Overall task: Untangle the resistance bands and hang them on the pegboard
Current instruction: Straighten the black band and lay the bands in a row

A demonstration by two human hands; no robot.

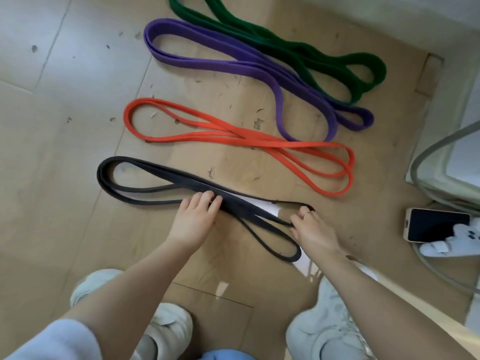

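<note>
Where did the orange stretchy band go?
In the head view the orange band lies on the cardboard floor, mid-frame, between the purple band farther away and the black band nearer the person.

A person seen from above, both forearms bare. The left arm has a pale blue-white sleeve (59,339) pushed up near the elbow, and the right hand (313,229) wears a thin ring (307,214). Below the hands are pale grey-white sneakers (319,331) and a strip of light blue clothing (226,355).
</note>
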